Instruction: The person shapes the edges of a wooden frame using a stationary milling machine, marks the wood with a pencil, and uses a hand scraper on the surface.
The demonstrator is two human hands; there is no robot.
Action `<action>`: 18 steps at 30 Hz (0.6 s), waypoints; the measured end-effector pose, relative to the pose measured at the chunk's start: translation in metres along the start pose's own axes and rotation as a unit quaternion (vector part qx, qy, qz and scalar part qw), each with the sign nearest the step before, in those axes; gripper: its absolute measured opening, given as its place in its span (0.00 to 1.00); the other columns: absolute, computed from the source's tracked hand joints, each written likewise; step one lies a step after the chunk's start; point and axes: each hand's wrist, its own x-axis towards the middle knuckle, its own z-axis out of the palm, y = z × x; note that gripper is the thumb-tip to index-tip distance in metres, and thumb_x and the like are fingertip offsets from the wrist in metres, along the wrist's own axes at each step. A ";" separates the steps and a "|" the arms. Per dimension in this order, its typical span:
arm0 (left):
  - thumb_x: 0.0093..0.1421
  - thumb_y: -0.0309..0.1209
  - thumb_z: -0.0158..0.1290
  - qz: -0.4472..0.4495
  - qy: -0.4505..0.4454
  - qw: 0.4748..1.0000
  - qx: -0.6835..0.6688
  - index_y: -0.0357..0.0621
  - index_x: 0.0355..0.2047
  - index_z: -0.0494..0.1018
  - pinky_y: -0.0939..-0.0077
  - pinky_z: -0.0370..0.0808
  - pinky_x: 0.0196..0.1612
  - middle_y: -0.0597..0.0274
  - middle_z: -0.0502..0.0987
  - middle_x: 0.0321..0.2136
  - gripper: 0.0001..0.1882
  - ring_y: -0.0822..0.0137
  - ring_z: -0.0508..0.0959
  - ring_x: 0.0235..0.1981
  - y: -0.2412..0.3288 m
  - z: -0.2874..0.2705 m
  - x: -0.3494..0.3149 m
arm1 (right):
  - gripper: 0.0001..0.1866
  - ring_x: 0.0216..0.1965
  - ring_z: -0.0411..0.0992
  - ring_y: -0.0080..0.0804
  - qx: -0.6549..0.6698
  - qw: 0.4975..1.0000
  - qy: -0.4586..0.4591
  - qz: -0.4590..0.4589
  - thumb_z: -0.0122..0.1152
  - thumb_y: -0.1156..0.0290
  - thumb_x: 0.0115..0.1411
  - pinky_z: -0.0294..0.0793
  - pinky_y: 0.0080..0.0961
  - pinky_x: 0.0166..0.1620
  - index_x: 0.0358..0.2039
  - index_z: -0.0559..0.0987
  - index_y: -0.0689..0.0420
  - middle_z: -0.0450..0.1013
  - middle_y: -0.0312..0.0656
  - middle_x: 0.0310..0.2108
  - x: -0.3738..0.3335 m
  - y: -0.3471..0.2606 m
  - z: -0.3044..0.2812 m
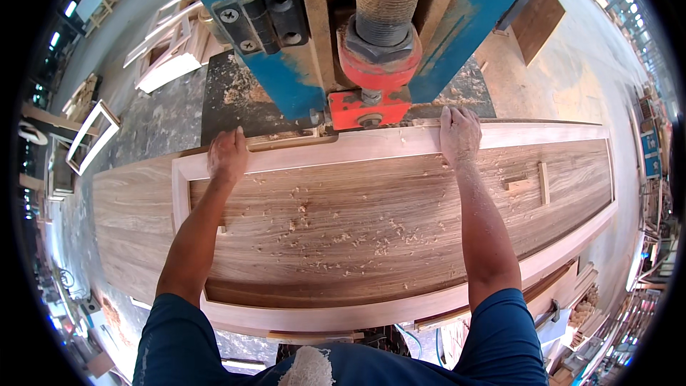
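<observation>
A long, pale wooden frame (pixel 286 158) lies across a brown wood-grain board (pixel 136 214). My left hand (pixel 228 156) is closed on the frame's far rail near its left corner, fingers curled at the outer edge. Further right, my right hand (pixel 461 134) grips the same rail, its fingers bent over the far edge. Between my hands, a red block (pixel 369 109) below a threaded metal shaft (pixel 389 0) stands at the rail's far edge. Whether a cutter touches the wood is hidden. Curled wood shavings (pixel 379 246) are scattered inside the frame.
The blue machine body (pixel 446 28), with a black hinge (pixel 261 20), rises beyond the rail. Two small wood strips (pixel 544 183) lie inside the frame at right. Stacked pale frames (pixel 171 50) stand far left; a brown panel (pixel 539 25) stands far right.
</observation>
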 end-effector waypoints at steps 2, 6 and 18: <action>0.69 0.44 0.41 0.005 -0.001 1.000 0.006 0.46 0.34 0.79 0.50 0.71 0.50 0.47 0.77 0.35 0.21 0.44 0.76 0.43 -0.001 0.002 0.001 | 0.18 0.49 0.72 0.46 0.000 1.000 0.007 -0.004 0.49 0.61 0.67 0.65 0.41 0.60 0.36 0.83 0.60 0.79 0.47 0.41 0.000 0.003 0.001; 0.69 0.45 0.41 0.000 -0.011 1.000 0.005 0.46 0.34 0.79 0.50 0.72 0.49 0.47 0.77 0.36 0.20 0.44 0.76 0.43 -0.002 0.000 0.002 | 0.18 0.50 0.72 0.45 -0.006 1.000 0.000 0.004 0.48 0.61 0.68 0.65 0.41 0.60 0.37 0.83 0.59 0.79 0.46 0.41 -0.001 0.002 0.001; 0.69 0.45 0.42 -0.009 -0.010 1.000 -0.003 0.46 0.34 0.79 0.50 0.72 0.49 0.48 0.77 0.36 0.20 0.45 0.76 0.43 0.002 -0.003 0.001 | 0.18 0.50 0.72 0.45 -0.004 1.000 0.002 0.000 0.47 0.61 0.68 0.65 0.40 0.61 0.38 0.82 0.60 0.78 0.47 0.41 0.000 0.003 0.002</action>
